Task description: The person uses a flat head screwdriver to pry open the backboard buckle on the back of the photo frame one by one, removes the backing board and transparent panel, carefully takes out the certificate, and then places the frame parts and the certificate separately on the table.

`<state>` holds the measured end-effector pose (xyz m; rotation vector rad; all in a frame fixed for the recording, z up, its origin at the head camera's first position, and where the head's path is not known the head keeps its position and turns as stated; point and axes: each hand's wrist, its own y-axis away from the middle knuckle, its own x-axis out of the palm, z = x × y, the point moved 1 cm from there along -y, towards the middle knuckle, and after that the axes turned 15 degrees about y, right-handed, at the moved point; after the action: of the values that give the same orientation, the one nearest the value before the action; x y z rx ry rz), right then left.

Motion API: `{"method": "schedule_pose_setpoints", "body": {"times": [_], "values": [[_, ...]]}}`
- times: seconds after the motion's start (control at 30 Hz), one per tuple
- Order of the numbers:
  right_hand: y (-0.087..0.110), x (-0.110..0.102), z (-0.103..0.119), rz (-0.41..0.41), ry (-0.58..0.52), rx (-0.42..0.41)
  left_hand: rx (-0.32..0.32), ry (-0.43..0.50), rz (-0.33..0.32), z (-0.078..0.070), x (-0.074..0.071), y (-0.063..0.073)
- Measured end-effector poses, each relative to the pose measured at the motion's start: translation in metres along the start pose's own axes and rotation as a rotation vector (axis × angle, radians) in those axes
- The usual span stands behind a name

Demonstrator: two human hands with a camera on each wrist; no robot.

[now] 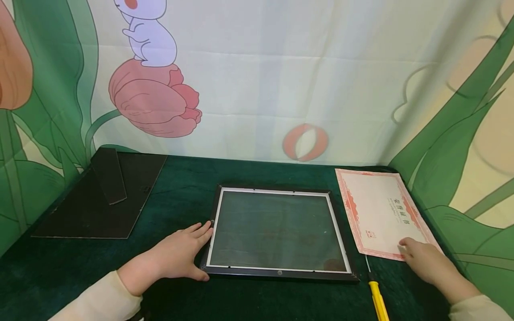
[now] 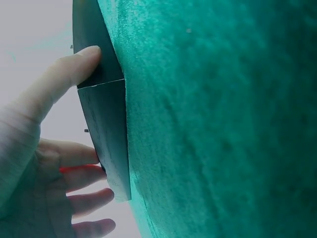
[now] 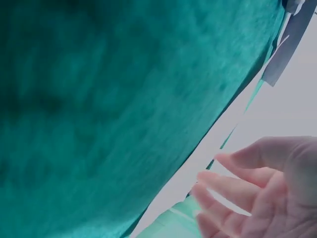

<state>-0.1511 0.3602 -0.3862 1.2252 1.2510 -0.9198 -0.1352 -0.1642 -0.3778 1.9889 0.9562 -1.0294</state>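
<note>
A black picture frame (image 1: 257,271) lies flat on the dark green cloth, its pale inner rim around a clear pane (image 1: 277,229). At the frame's lower left corner rests my left hand (image 1: 182,249), with fingers spread. In the left wrist view its thumb (image 2: 86,64) lies against one outer side of the frame (image 2: 106,134), while the fingers meet the adjoining side. My right hand (image 1: 425,263) hovers at the lower right edge of a red-bordered certificate (image 1: 377,209). In the right wrist view, its loosely bent fingers show a gap to the paper (image 3: 198,153).
A yellow-handled screwdriver (image 1: 377,298) lies below the certificate, its tip close to the paper's edge. At the far left is a black backing board (image 1: 72,214) with its stand leg (image 1: 110,176) on top. A printed curtain (image 1: 257,89) rises behind the cloth-covered table.
</note>
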Motion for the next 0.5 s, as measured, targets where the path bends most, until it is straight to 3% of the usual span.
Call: {"method": "schedule_pose_setpoints", "body": {"times": [0.13,0.27,0.37,0.5], "values": [[0.000,-0.009,0.024,-0.032,-0.127,0.000,-0.007,-0.008,-0.004,0.000,0.000,0.001],[0.000,-0.016,0.052,-0.041,-0.321,-0.081,-0.006,-0.006,-0.010,-0.001,-0.001,0.001],[-0.002,-0.016,0.069,0.006,-0.446,-0.122,0.001,0.007,-0.008,-0.001,-0.001,0.001],[-0.007,-0.015,0.082,0.090,-0.543,-0.115,0.013,0.016,-0.006,-0.002,0.000,0.001]]}}
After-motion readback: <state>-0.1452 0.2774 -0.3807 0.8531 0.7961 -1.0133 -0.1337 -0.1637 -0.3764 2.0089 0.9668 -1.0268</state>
